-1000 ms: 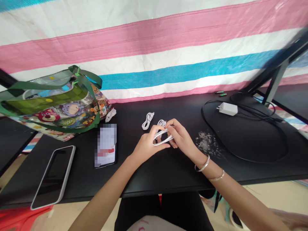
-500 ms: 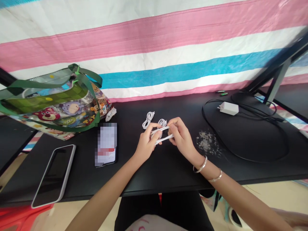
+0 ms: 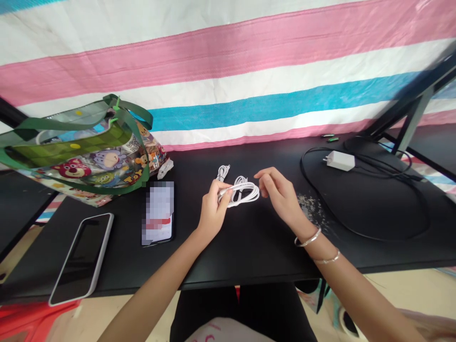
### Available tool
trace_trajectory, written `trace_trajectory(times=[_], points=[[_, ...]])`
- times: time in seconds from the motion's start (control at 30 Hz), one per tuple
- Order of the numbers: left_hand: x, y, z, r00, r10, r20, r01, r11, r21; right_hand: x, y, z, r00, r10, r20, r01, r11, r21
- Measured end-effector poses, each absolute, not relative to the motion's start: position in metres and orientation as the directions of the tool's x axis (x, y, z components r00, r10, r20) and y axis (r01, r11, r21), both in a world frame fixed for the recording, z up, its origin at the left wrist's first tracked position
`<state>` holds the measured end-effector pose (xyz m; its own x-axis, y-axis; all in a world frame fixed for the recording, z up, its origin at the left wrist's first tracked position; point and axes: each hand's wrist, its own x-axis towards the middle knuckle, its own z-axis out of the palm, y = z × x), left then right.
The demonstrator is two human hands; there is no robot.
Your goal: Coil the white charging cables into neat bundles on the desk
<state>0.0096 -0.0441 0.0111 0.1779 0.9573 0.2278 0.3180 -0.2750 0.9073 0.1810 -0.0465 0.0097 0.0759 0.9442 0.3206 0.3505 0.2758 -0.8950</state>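
My left hand (image 3: 213,209) pinches one end of a coiled white cable (image 3: 245,194) and holds it just above the black table (image 3: 249,237). My right hand (image 3: 280,192) hovers beside the coil's right end, fingers loosely curled and apart, holding nothing. Two more bundled white cables lie on the table just behind: one (image 3: 223,173) to the left and one (image 3: 240,182) partly hidden by the held coil.
A cartoon-print tote bag (image 3: 81,152) with green straps stands at the left. Two phones (image 3: 80,256) (image 3: 158,212) lie near it. A white charger (image 3: 340,160) with a black cord (image 3: 363,228) sits at the right, beside a patch of grey crumbs (image 3: 308,209).
My right hand has let go of the white cable and drawn slightly right. My left hand keeps the coil and has lifted it a little farther back.
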Motion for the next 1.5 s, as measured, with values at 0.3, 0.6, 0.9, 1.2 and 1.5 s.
trace_trajectory(times=[0.3,0.6,0.9,1.2,1.5], points=[[0.009,-0.041,0.010,0.195,0.950,0.245,0.302,-0.296,0.906,0.186,-0.033,-0.021,-0.188,0.924,0.334,0.821,0.334,-0.462],[0.009,-0.043,0.011,0.233,0.948,0.218,0.317,-0.286,0.904,0.194,-0.032,-0.024,-0.251,0.921,0.299,0.850,0.358,-0.387],[0.007,-0.040,0.011,0.207,0.949,0.239,0.291,-0.293,0.911,0.200,-0.034,-0.023,-0.252,0.923,0.291,0.840,0.358,-0.407],[0.008,-0.041,0.011,0.271,0.941,0.204,0.253,-0.274,0.928,0.188,-0.041,0.000,-0.170,0.957,0.234,0.422,0.285,-0.860],[0.011,-0.043,0.009,0.427,0.883,0.192,0.124,-0.268,0.955,0.169,-0.049,0.009,-0.276,0.947,0.167,-0.125,0.137,-0.983]])
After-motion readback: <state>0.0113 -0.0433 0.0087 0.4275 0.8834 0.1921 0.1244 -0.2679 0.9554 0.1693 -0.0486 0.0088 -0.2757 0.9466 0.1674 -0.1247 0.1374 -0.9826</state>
